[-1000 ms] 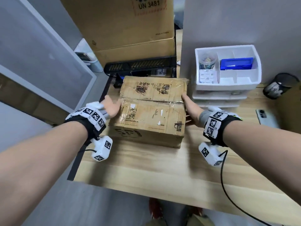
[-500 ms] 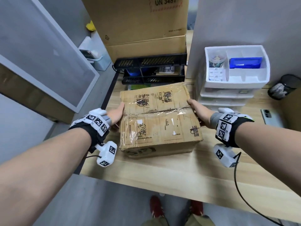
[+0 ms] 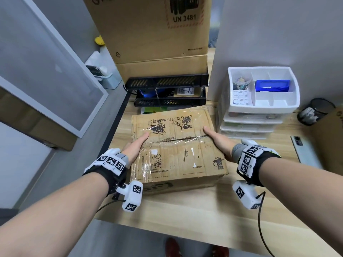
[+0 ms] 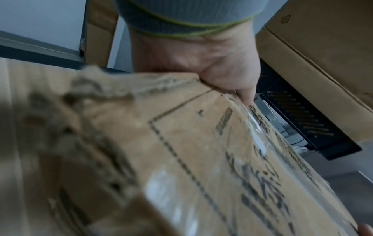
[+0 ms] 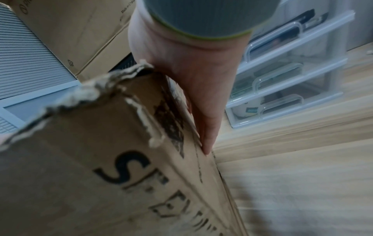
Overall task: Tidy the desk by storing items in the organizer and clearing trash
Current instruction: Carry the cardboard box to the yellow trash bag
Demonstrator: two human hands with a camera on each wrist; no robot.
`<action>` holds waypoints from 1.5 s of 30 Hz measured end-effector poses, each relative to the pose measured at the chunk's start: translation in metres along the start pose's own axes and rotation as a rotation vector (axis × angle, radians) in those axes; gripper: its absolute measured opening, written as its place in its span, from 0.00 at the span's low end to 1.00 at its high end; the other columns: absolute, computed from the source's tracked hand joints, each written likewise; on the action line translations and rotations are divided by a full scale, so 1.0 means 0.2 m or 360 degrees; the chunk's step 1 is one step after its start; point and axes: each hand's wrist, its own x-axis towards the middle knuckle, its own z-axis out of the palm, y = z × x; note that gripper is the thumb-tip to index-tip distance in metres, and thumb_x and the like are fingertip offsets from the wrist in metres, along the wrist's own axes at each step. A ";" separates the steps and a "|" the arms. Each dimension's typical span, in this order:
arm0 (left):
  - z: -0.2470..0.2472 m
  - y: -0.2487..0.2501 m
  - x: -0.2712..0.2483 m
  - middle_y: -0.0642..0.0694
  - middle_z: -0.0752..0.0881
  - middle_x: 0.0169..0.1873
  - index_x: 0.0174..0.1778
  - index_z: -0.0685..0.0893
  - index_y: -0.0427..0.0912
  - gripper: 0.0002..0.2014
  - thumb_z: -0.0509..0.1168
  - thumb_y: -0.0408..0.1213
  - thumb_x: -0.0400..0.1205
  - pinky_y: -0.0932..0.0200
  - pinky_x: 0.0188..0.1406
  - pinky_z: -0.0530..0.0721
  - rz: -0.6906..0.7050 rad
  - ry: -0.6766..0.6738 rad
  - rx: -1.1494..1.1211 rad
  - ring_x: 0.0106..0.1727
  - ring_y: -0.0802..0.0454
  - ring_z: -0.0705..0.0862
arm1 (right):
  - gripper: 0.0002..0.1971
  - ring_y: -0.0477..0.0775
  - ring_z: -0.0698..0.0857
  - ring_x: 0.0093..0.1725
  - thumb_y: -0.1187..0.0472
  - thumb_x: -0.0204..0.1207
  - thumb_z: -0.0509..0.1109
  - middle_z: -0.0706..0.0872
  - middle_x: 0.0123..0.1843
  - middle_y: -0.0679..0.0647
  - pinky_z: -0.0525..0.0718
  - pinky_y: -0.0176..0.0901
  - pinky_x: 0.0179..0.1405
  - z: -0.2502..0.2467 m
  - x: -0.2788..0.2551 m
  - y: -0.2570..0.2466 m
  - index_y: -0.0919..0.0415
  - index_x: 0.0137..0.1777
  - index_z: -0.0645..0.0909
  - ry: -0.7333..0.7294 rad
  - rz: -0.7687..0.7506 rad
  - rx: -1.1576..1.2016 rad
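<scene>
The worn, taped brown cardboard box (image 3: 178,147) sat near the left front corner of the pale wooden surface (image 3: 204,216), left hand (image 3: 136,147) and right hand (image 3: 218,140) clamping opposite sides, thumbs on top, fingers wrapped round its sides, apparently for an even lift.

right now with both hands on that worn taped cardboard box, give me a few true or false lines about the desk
1. The worn taped cardboard box is held on both sides, left hand and right hand. True.
2. The white plastic drawer organizer stands left of the box. False: it stands to the box's right.
3. A blue flat box lies in the organizer's top tray. True.
4. The grey smartphone lies on top of the box. False: it lies on the light wooden desk, right of the right hand.
5. The black mesh cup is at the desk's far right. True.
</scene>
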 end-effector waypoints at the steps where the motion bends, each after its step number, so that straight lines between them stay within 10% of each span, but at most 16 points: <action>1: 0.00 0.00 0.00 0.45 0.71 0.81 0.82 0.69 0.54 0.65 0.64 0.87 0.49 0.38 0.79 0.65 0.0018 -0.0043 -0.0015 0.79 0.42 0.71 | 0.33 0.61 0.92 0.54 0.27 0.73 0.64 0.93 0.53 0.58 0.85 0.62 0.64 0.00 0.00 0.00 0.53 0.64 0.83 -0.0016 0.0012 0.0021; 5: 0.00 0.03 -0.05 0.52 0.69 0.81 0.82 0.68 0.62 0.45 0.60 0.79 0.69 0.39 0.82 0.60 0.0147 -0.0244 -0.0100 0.81 0.46 0.68 | 0.33 0.61 0.91 0.55 0.27 0.74 0.63 0.92 0.55 0.58 0.84 0.62 0.65 0.00 0.01 0.01 0.51 0.67 0.82 -0.0064 0.0001 0.0058; 8: 0.00 0.01 -0.04 0.51 0.79 0.75 0.78 0.75 0.61 0.45 0.63 0.79 0.66 0.37 0.80 0.65 0.0135 -0.0339 -0.0188 0.75 0.45 0.77 | 0.34 0.60 0.92 0.54 0.27 0.73 0.63 0.92 0.55 0.57 0.85 0.60 0.65 0.00 0.02 0.01 0.51 0.69 0.80 -0.0077 0.0008 0.0078; 14: -0.02 -0.01 0.00 0.49 0.82 0.72 0.75 0.79 0.57 0.39 0.65 0.73 0.71 0.37 0.80 0.66 0.0085 -0.0351 -0.0298 0.74 0.43 0.78 | 0.26 0.57 0.93 0.39 0.33 0.79 0.61 0.93 0.43 0.57 0.90 0.47 0.38 0.00 0.01 0.01 0.55 0.59 0.84 -0.0110 0.0063 0.0179; 24: -0.11 -0.08 -0.15 0.41 0.93 0.39 0.52 0.91 0.45 0.25 0.59 0.63 0.83 0.43 0.62 0.83 -0.0025 -0.0393 -0.0483 0.40 0.42 0.91 | 0.26 0.61 0.89 0.40 0.37 0.75 0.69 0.90 0.44 0.59 0.83 0.58 0.60 0.11 -0.01 -0.10 0.58 0.61 0.83 -0.0214 0.0029 0.0188; 35: -0.44 -0.29 -0.44 0.42 0.93 0.45 0.62 0.86 0.45 0.20 0.61 0.55 0.85 0.48 0.49 0.88 0.0114 -0.0011 -0.0902 0.42 0.45 0.92 | 0.19 0.58 0.90 0.33 0.41 0.79 0.65 0.91 0.38 0.57 0.90 0.47 0.36 0.53 -0.06 -0.35 0.55 0.53 0.85 -0.0469 -0.0053 -0.0077; 45: -1.00 -0.82 -0.77 0.46 0.92 0.36 0.60 0.85 0.44 0.18 0.58 0.53 0.87 0.55 0.36 0.90 0.0113 0.0385 -0.1133 0.35 0.48 0.92 | 0.17 0.59 0.90 0.35 0.42 0.78 0.66 0.91 0.37 0.57 0.89 0.48 0.41 1.39 -0.21 -0.37 0.56 0.52 0.85 -0.0808 -0.0127 -0.0387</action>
